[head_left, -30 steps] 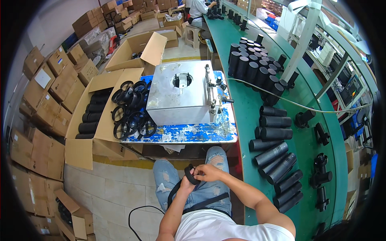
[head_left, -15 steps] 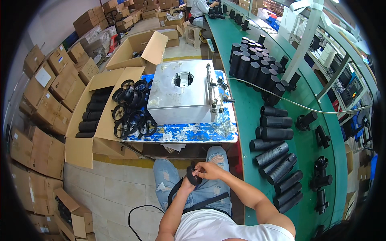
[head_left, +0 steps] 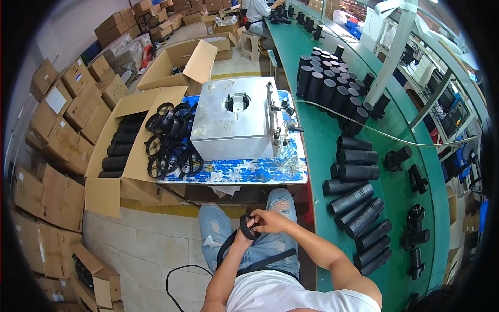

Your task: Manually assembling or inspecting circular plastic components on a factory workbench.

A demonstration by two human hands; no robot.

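Above my lap, my left hand [head_left: 243, 238] is closed around a black ring-shaped plastic part [head_left: 245, 228]. My right hand [head_left: 268, 221] meets it from the right, its fingers bent and pinched together at the ring's opening. Whether those fingertips grip the ring or some small piece inside it is hidden. Beyond my knees, a silver metal box fixture [head_left: 228, 148] with a round hole in its top sits on a worn blue-and-white table [head_left: 249, 174]. Left of the fixture lies a pile of black ring-shaped parts with spokes [head_left: 174, 156].
On the right runs a green bench [head_left: 325, 249] bearing black cylinders [head_left: 358, 158], some lying, others standing. A thin hose [head_left: 384, 136] crosses it. Open cartons [head_left: 104, 195] stand at left, one holding black cylinders. A co-worker [head_left: 258, 11] sits at the far end.
Both hands stay above my lap with the black ring. The ring and fingers have shifted only slightly.
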